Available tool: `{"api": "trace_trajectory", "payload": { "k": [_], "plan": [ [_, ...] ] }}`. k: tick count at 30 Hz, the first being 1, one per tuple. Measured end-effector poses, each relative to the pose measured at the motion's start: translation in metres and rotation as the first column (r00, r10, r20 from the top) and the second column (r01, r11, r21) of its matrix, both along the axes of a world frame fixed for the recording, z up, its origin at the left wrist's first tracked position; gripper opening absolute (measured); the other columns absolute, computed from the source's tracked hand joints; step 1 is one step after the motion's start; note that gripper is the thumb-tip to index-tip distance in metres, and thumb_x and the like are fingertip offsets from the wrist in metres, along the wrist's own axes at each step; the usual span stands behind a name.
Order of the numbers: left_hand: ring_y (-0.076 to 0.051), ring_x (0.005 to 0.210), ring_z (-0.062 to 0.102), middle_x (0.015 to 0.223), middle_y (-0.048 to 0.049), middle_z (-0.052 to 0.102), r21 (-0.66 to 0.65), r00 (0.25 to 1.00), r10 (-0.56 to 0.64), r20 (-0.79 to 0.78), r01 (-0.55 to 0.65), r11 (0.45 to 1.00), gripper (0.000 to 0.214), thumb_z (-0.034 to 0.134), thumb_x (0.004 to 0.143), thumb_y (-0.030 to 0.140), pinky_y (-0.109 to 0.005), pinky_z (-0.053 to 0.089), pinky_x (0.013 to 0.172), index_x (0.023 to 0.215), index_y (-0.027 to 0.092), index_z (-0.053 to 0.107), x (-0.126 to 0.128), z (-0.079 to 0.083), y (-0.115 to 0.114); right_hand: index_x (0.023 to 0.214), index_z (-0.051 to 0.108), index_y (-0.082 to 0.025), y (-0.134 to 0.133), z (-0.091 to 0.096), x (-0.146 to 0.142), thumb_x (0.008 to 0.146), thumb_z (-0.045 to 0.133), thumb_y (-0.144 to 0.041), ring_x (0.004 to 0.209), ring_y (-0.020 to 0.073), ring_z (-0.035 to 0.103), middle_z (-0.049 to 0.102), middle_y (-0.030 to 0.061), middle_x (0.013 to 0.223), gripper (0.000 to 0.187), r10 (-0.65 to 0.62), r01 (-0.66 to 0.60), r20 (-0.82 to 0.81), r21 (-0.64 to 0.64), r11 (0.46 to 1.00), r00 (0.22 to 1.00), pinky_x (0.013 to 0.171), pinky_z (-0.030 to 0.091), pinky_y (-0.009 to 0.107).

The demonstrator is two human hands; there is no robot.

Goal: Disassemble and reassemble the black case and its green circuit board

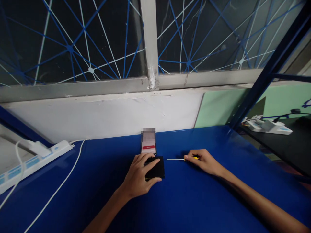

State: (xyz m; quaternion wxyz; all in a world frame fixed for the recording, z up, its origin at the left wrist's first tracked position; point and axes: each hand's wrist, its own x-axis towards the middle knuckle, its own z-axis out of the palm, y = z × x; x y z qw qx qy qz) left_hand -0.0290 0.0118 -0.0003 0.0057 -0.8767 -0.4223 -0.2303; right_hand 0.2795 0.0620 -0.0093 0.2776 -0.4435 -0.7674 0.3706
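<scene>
Centre frame, the left hand [138, 176] spread over the black box [157, 169] should pin it firmly while the right hand [204, 160], seemingly pinching the screwdriver [178, 159], aims.

No legible text, phone [148, 145] screen's red bar lettering too small (upper screen blurred)

Landmark: flat box [157, 170], lying on table [194, 200]. Left hand [138, 178] holds box from its left side. Phone [148, 145] stands just behind box. Screwdriver [175, 159] lies right of box, tip toward it, with right hand [206, 161] around its far end. Power strip [36, 158] sits well left of box.
</scene>
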Motion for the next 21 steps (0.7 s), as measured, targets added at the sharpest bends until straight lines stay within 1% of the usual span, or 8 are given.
{"api": "trace_trajectory", "payload": {
  "k": [5, 14, 21],
  "plan": [
    [-0.033, 0.118, 0.049, 0.128, -0.0134, 0.054, 0.024, 1.000, -0.012, 0.013, 0.011, 1.000, 0.054, 0.069, 0.080, 0.042, -0.056, 0.043, 0.094, 0.129, 0.022, 0.055, -0.0002, -0.0003, 0.0000, 0.070, 0.059, -0.016, -0.0035, -0.0001, -0.0044, 0.090, 0.049, -0.054, 0.058, 0.0120, 0.043, 0.052, -0.0010, 0.063, 0.044, -0.008, 0.008, -0.029, 0.010, 1.000, 1.000, 0.054, 0.032, 0.024],
    [-0.033, 0.117, 0.049, 0.127, -0.0138, 0.054, 0.041, 1.000, -0.022, 0.010, 0.022, 0.999, 0.054, 0.069, 0.081, 0.041, -0.056, 0.043, 0.094, 0.129, 0.022, 0.054, 0.0000, 0.0003, 0.0004, 0.068, 0.057, -0.016, -0.0046, -0.0013, -0.0061, 0.090, 0.050, -0.053, 0.058, 0.0110, 0.040, 0.048, -0.0023, 0.062, 0.043, -0.008, 0.008, -0.041, 0.007, 1.000, 0.999, 0.054, 0.031, 0.023],
    [-0.033, 0.117, 0.050, 0.127, -0.0133, 0.055, 0.054, 0.999, -0.038, 0.029, 0.036, 0.998, 0.054, 0.069, 0.081, 0.041, -0.056, 0.045, 0.093, 0.129, 0.024, 0.055, -0.0006, -0.0004, 0.0004, 0.067, 0.056, -0.016, -0.0040, -0.0026, -0.0052, 0.090, 0.051, -0.051, 0.058, 0.0107, 0.039, 0.047, -0.0029, 0.062, 0.042, -0.011, 0.011, -0.044, 0.001, 1.000, 0.999, 0.053, 0.030, 0.023]
  ]
}}
